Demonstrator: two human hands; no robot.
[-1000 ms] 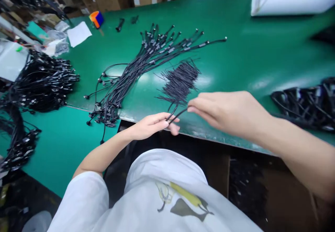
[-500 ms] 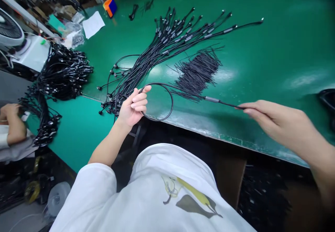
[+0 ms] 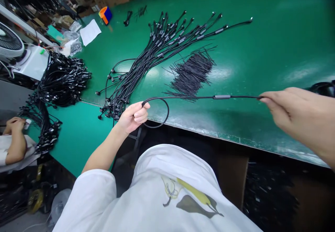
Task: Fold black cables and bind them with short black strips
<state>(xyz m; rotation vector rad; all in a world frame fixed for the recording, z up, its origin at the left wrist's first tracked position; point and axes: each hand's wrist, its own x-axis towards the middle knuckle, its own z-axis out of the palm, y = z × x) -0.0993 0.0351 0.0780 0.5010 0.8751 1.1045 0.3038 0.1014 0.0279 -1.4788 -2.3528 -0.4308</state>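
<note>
A black cable [image 3: 193,97] with a grey sleeve on it stretches between my two hands. My left hand [image 3: 134,116] is closed on it by the table's front edge, and a loop of the cable hangs beside the fingers. Out to the right, my right hand [image 3: 293,111] pinches the cable's other end, whose tip is hidden in the fingers. Beyond the cable lies a pile of short black ties [image 3: 192,72]. A spread bundle of black cables [image 3: 141,61] with plugs at the ends lies behind my left hand.
Heaped black cables [image 3: 62,80] lie at the left, near a white fan [image 3: 10,40]. A paper sheet [image 3: 90,32] and an orange and blue ring [image 3: 105,15] are at the back of the green table [image 3: 261,61]. A co-worker's hands [image 3: 15,124] are at far left.
My right hand has moved further right with the cable end, pulling the cable straighter. The loop at my left hand has become smaller.
</note>
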